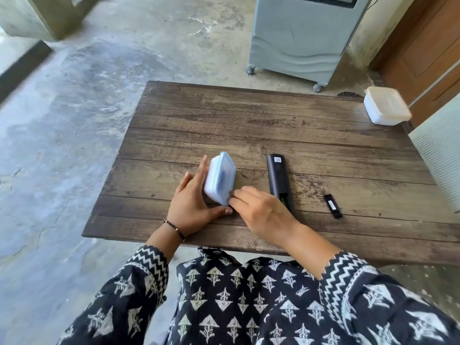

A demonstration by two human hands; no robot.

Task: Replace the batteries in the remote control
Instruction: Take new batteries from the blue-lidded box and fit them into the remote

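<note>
The left hand [190, 206] props a small blue box [220, 178] up on its edge with straight fingers, while the right hand [261, 211] pinches the box's near corner. The remote [279, 181] lies just beside, back open, its cover [332, 205] apart on the table [249, 120]. If the lid pops suddenly, the contents (batteries, presumably) could spill and roll away.

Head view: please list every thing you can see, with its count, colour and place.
table: one, brown wood, centre
blue box: one, pale blue, tilted on edge, table's near left part
remote control: one, black, face down, compartment open, right of the blue box
battery cover: one, black, right of the remote control
white box: one, table's far right corner
cooler: one, grey, on floor behind
left hand: steadies the blue box
right hand: fingers at its lid corner
</note>
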